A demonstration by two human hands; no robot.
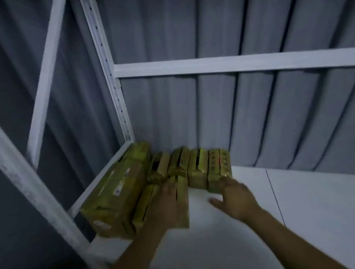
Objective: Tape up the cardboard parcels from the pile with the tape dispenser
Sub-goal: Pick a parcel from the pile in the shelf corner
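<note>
Cardboard under both my hands, at the left end of the shelf.
My left hand grips a flat brown cardboard parcel at the front edge, just beside a larger brown cardboard box that sits against the white metal shelf frame. My right hand, fingers spread and loose, touches the end of the upright row of cardboard parcels. Bare white shelf board runs off to the right, and a grey pleated curtain hangs behind.
</note>
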